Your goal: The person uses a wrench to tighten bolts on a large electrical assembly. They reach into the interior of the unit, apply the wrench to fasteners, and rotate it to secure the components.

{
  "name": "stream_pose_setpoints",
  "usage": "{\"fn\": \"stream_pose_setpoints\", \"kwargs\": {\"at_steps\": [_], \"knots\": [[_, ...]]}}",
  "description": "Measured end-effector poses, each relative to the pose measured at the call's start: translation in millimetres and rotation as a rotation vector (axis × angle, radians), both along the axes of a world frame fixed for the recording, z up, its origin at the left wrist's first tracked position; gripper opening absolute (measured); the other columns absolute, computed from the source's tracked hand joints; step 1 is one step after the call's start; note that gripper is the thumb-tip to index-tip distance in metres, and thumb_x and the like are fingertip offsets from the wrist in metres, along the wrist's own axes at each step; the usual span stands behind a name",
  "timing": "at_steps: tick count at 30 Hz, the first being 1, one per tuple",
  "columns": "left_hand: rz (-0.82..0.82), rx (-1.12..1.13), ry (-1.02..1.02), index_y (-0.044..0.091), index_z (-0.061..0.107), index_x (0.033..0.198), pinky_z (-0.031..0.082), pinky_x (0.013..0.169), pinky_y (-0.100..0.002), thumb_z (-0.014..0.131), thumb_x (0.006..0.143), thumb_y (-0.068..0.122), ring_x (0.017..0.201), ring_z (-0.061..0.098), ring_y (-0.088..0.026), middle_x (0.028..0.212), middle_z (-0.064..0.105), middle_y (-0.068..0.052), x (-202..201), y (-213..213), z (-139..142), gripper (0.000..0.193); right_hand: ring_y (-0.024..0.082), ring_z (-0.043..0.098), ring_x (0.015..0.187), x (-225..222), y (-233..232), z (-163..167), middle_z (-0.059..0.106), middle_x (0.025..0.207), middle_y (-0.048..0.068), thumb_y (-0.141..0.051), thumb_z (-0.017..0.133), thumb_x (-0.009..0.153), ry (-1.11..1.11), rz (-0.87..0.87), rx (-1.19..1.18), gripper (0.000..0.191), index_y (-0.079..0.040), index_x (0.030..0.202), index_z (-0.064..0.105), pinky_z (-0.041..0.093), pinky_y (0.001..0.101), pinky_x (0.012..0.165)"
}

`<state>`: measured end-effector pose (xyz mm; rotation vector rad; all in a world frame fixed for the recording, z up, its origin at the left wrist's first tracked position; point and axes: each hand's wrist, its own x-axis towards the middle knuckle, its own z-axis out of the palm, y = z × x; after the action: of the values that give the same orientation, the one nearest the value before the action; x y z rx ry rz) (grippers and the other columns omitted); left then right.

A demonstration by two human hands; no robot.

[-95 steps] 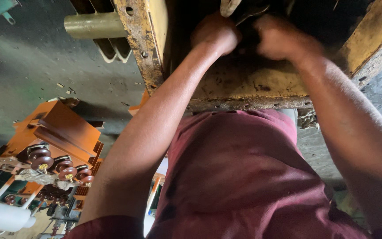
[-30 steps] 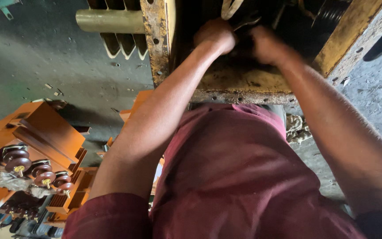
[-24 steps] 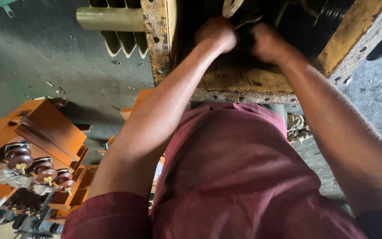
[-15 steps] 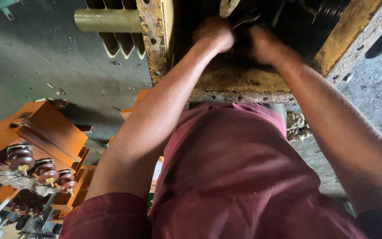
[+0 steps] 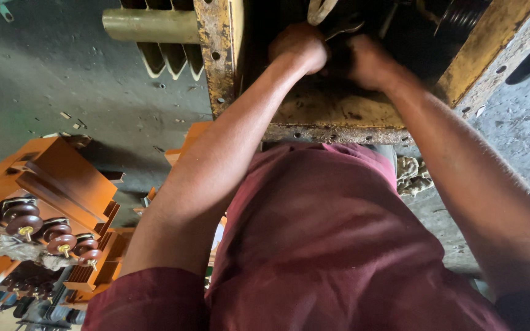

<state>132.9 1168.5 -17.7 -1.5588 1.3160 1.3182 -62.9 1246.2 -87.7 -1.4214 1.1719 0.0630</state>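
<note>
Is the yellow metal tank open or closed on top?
Open: both the left hand and right hand reach into the dark inside of the yellow metal tank.

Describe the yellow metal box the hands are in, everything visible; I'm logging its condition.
The yellow metal box is an open-topped steel tank with worn, rust-stained paint. Its flat rim is drilled with a row of small holes. The inside is dark and grimy. A pale olive pipe and dark ribbed fins stick out of its left side. It stands on a grey concrete floor. The left hand and right hand reach inside, and the maroon-shirted body presses its near rim.
</note>
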Motion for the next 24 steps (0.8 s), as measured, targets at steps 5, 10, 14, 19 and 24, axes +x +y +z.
{"fn": "stream_pose_setpoints", "kwargs": {"at_steps": [5,10,14,19,24], "knots": [[0.060,0.007,0.006,0.014,0.073,0.118,0.060,0.087,-0.039,0.066,0.086,0.017,0.108,0.073,-0.027,0.120,0.073,-0.011,1,-3,5,0.033,0.036,0.065,0.107,-1,1,-5,0.069,0.123,0.022,-0.011,0.084,0.085,0.018,0.013,-0.024,0.049,-0.001,0.129,0.065,0.052,0.0413,0.096],[0.068,-0.001,-0.011,0.014,0.072,0.118,0.059,0.087,-0.040,0.067,0.086,0.017,0.110,0.072,-0.027,0.120,0.072,-0.011,0,-4,8,0.033,0.036,0.066,0.112,1,3,-4,0.068,0.128,0.023,0.003,0.076,0.077,-0.053,0.028,-0.143,0.061,0.001,0.136,0.063,0.053,0.0403,0.100],[0.030,0.020,-0.031,0.013,0.071,0.119,0.059,0.088,-0.040,0.069,0.084,0.017,0.110,0.072,-0.026,0.120,0.072,-0.010,-2,-5,9,0.035,0.035,0.065,0.104,0,1,-2,0.068,0.119,0.021,-0.005,0.082,0.080,0.142,-0.046,0.087,0.058,-0.002,0.134,0.061,0.053,0.0403,0.093],[0.086,0.014,-0.029,0.014,0.072,0.120,0.059,0.089,-0.040,0.068,0.085,0.017,0.113,0.071,-0.027,0.123,0.071,-0.010,0,-6,11,0.035,0.040,0.061,0.114,2,7,-10,0.062,0.131,0.028,-0.002,0.083,0.078,-0.019,0.023,-0.191,0.068,0.005,0.140,0.055,0.050,0.0422,0.102],[0.077,0.001,-0.006,0.015,0.069,0.123,0.058,0.091,-0.041,0.067,0.087,0.022,0.114,0.070,-0.028,0.126,0.070,-0.010,1,-7,13,0.037,0.043,0.058,0.117,2,10,-10,0.058,0.132,0.029,-0.005,0.086,0.073,0.078,0.083,-0.154,0.076,0.007,0.140,0.052,0.048,0.0454,0.103]]}}
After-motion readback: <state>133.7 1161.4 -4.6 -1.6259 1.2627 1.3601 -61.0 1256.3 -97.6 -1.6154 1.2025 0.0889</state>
